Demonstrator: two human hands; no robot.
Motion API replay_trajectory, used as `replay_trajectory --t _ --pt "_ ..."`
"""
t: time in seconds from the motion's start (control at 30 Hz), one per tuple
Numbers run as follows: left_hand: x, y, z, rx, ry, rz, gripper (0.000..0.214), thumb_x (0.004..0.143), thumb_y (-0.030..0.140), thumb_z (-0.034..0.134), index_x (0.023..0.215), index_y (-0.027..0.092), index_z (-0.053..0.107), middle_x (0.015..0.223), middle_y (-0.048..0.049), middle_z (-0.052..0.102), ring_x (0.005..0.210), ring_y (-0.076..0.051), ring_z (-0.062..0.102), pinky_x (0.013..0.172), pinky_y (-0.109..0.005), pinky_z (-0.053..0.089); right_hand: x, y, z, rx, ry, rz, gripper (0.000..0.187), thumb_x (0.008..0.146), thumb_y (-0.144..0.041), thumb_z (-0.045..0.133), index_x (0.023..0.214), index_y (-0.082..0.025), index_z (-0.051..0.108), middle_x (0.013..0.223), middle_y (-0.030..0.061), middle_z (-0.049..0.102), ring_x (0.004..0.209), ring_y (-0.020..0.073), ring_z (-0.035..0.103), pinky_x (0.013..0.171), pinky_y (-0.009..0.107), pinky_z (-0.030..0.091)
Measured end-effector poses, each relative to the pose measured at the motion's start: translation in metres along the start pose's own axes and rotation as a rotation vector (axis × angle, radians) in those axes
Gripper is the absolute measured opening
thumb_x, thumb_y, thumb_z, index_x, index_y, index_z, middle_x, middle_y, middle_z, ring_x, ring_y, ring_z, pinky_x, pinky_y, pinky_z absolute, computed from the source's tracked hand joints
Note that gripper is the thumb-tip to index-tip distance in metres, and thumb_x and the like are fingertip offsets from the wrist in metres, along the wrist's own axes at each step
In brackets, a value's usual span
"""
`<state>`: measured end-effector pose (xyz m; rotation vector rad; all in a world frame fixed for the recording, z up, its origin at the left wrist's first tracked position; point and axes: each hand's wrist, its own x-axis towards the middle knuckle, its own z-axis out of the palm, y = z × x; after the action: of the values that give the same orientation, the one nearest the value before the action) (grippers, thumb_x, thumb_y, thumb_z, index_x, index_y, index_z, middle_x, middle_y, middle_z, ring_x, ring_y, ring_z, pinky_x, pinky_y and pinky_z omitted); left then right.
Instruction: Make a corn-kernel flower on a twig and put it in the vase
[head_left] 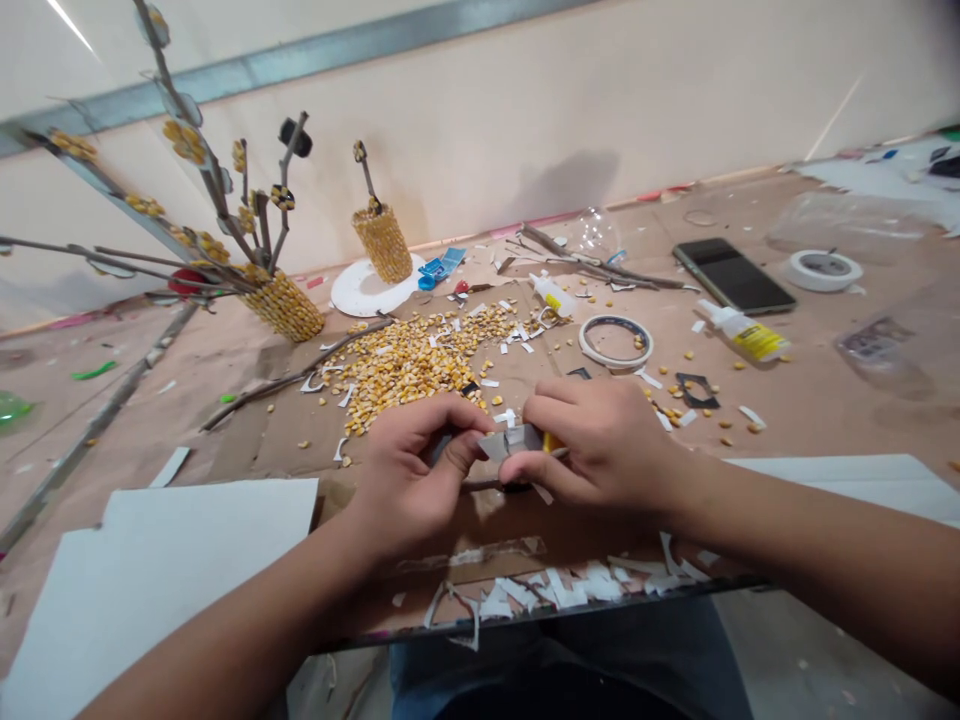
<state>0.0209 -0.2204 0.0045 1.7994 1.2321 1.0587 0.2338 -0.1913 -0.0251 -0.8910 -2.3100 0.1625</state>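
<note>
Near the front of the cardboard-covered table, both hands come together around a small pale grey-white piece, which looks like card or paper. My left hand pinches its left end between thumb and forefinger. My right hand is closed at the other end, with something yellow showing between its fingers and a dark bit below; their kind is hidden. A big heap of corn kernels lies just beyond my left hand. Past my right hand are a roll of tape and scattered kernels.
Kernel-covered pots with twigs stand at the back left. Glue bottles, a phone and another tape roll lie to the right. White card lies at left; paper scraps line the front edge.
</note>
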Motion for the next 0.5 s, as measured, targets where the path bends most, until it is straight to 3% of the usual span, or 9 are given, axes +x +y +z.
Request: replay_trajectory --t 0.23,0.37,0.5 --pt "0.001 -0.008 0.004 -0.094 0.009 -0.101 0.01 0.091 0.026 0.069 0.085 0.019 0.072 0.065 0.0 0.067 0.053 -0.012 0.057 0.05 -0.024 0.044 0.0 0.005 0.002 -0.018 -0.022 0.026 0.065 0.107 -0.068 0.039 0.072 -0.018 0.061 0.064 0.0016 0.058 0.056 0.0143 0.047 0.056 0.03 0.02" --pt "-0.001 -0.015 0.009 -0.011 0.037 -0.057 0.011 0.094 0.028 0.07 0.098 0.02 0.076 0.076 -0.0029 0.074 0.065 -0.015 0.066 0.062 -0.026 0.052 0.002 0.008 0.003 -0.066 -0.036 0.067 0.066 0.108 -0.068 0.036 0.072 -0.018 0.061 0.061 0.0018 0.057 0.055 0.0152 0.044 0.056 0.03 0.019" --pt "0.0 -0.02 0.008 0.086 0.077 0.056 0.009 0.091 0.026 0.074 0.097 0.021 0.077 0.087 -0.0043 0.081 0.075 -0.017 0.072 0.075 -0.029 0.057 0.001 0.008 0.003 -0.031 -0.052 0.07 0.066 0.108 -0.068 0.035 0.074 -0.018 0.061 0.062 0.0018 0.056 0.057 0.0157 0.046 0.057 0.03 0.019"
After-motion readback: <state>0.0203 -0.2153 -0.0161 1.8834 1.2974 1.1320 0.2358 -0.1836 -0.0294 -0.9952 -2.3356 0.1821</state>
